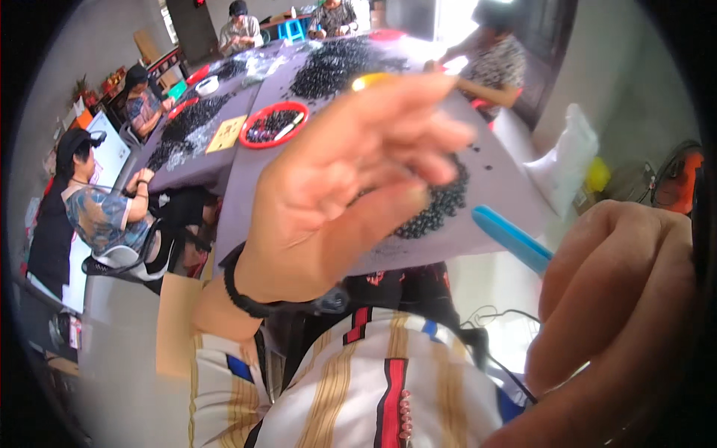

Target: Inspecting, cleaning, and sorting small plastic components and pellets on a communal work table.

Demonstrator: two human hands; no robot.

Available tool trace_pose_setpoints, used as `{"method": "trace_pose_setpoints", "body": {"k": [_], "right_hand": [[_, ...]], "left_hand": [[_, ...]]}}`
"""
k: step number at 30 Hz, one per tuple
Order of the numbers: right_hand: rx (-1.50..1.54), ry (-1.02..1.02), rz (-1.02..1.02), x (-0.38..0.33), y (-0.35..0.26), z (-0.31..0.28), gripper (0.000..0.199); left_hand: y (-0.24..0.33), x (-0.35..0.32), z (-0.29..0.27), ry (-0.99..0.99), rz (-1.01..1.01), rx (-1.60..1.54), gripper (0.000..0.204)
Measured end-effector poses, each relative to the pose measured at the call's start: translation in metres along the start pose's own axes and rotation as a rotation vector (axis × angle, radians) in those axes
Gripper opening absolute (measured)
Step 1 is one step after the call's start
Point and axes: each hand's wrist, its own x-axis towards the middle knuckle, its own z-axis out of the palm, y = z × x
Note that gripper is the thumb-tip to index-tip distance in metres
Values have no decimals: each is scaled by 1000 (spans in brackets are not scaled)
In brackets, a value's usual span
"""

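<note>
My left hand (336,179) is raised in front of me, palm showing, above the near edge of the table. Its fingers are blurred but apart, and I see nothing held in them. A black band (239,287) circles that wrist. Close up at the right, my right hand (612,291) is closed around a slim blue tool with a rounded flat end (511,237), which points up and left; its gripped end is hidden. Behind my left hand lies a pile of small dark beads (448,201) on the purple-grey cloth (515,198), partly covered from view.
A red round tray (243,133) holds dark pieces and a white item beside a yellow card (226,134). Larger dark heaps (332,69) lie farther off. Several people sit around the table. A white plastic bag (569,160) stands at its right edge.
</note>
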Motion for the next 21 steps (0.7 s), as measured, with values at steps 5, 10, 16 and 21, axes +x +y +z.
{"method": "trace_pose_setpoints", "body": {"k": [5, 10, 16, 21], "right_hand": [[9, -12, 26, -1, 3, 2, 21], [27, 19, 48, -5, 7, 8, 20], [38, -6, 63, -3, 10, 9, 20], [52, -7, 64, 0, 11, 9, 19]], "left_hand": [[3, 25, 22, -86, 134, 34, 70], [-3, 24, 9, -51, 69, 192, 69], [-31, 25, 11, -73, 1, 183, 65], [-40, 23, 12, -74, -22, 148, 63]]}}
